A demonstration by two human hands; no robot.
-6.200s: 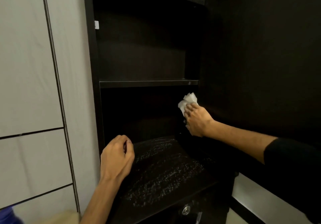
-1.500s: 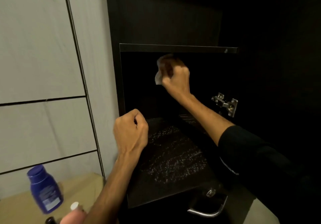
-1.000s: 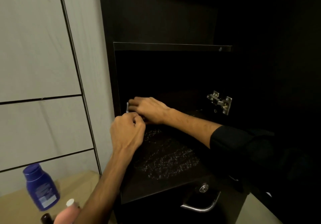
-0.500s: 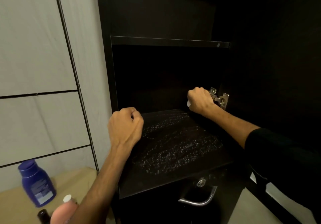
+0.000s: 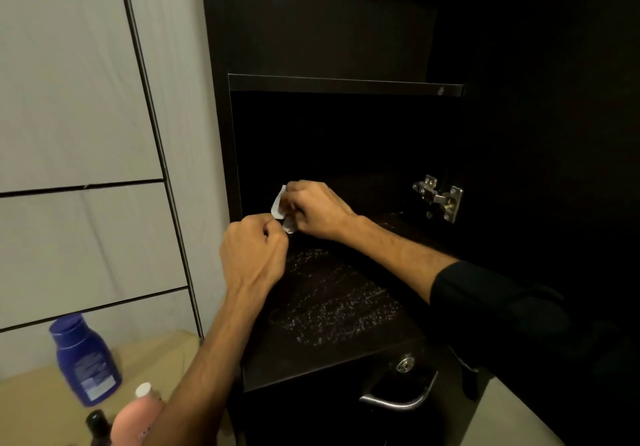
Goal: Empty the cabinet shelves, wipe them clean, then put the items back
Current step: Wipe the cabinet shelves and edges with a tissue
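We are gripping a white wipe in our right hand, fingers curled round it, at the back left of the lower shelf inside the cabinet. Our left hand is hovering in a fist before it, holding nothing we can see. Bottles are standing on the counter outside.

Pale panelled wall with dark seams, beige tabletop below, dim light.
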